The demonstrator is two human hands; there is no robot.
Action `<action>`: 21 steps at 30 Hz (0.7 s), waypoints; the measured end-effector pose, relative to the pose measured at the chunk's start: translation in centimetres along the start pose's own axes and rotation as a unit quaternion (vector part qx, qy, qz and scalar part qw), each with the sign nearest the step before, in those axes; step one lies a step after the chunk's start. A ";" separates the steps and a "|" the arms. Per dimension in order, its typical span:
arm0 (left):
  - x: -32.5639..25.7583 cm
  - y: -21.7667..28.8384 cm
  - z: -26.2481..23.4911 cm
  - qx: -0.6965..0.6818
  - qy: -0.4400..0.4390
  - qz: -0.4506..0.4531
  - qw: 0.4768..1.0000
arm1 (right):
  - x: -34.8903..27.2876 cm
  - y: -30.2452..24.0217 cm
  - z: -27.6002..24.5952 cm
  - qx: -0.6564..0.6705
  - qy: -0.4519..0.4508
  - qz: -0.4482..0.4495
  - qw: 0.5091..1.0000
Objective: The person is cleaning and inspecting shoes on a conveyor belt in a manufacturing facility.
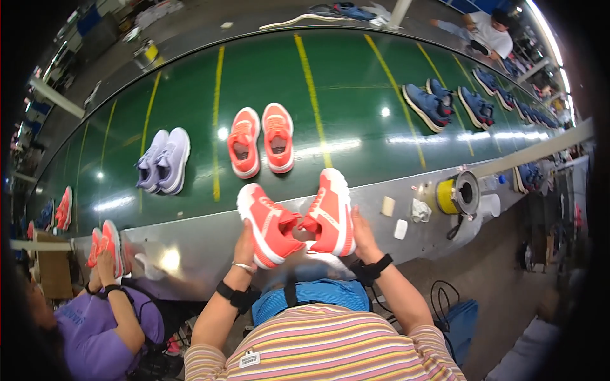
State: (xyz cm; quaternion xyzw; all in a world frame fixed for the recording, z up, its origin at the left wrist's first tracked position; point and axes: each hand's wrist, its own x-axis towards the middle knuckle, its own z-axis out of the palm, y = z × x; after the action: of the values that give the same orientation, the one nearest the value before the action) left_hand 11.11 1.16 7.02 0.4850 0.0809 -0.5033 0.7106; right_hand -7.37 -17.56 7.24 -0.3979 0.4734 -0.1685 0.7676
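I hold a pair of coral sneakers with white soles above the metal ledge (210, 244) in front of me. My left hand (244, 244) grips the left coral sneaker (267, 222) from behind its heel. My right hand (361, 232) holds the right coral sneaker (330, 213), sole side facing right. The two shoes tilt toward each other, their heels nearly touching. Just beyond them runs a green conveyor belt (356, 114) with yellow lines.
On the belt lie another coral pair (260, 140), a lilac pair (164, 160) and several blue pairs (445, 101). A yellow spool (454, 193) and small white blocks (400, 228) sit on the ledge. A person in purple (105, 317) at my left holds a coral shoe (105, 244).
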 end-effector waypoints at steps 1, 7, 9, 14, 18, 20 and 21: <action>-0.4 0.4 0.4 -0.024 -0.009 -0.004 1.000 | 0.0 0.0 0.4 0.013 0.004 0.004 1.000; -1.3 1.7 1.6 -0.161 -0.068 -0.026 0.984 | -0.7 -0.5 1.6 0.071 0.002 -0.021 0.997; -1.1 1.4 0.4 -0.174 -0.040 -0.041 0.983 | -0.9 -0.7 2.0 0.083 0.011 -0.029 0.996; -0.3 -0.1 -0.3 -0.194 -0.126 -0.041 0.972 | -1.4 -0.4 1.5 0.150 -0.003 -0.029 0.988; 1.3 -3.5 -8.8 -0.017 0.025 -0.050 0.998 | -2.1 0.3 1.8 0.192 -0.034 0.002 0.981; 1.2 -2.9 -10.5 0.184 0.119 -0.013 0.976 | -2.7 0.3 1.5 0.215 -0.043 0.013 0.976; 0.6 -2.2 -10.1 0.317 0.184 0.034 0.930 | -2.9 0.6 0.9 0.224 -0.043 0.023 0.973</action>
State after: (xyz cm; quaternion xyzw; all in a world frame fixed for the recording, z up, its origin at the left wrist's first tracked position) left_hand 13.40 8.50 0.15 0.7716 0.0299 -0.3803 0.5090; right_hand -8.10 -14.91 8.69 -0.2116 0.3992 -0.2360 0.8603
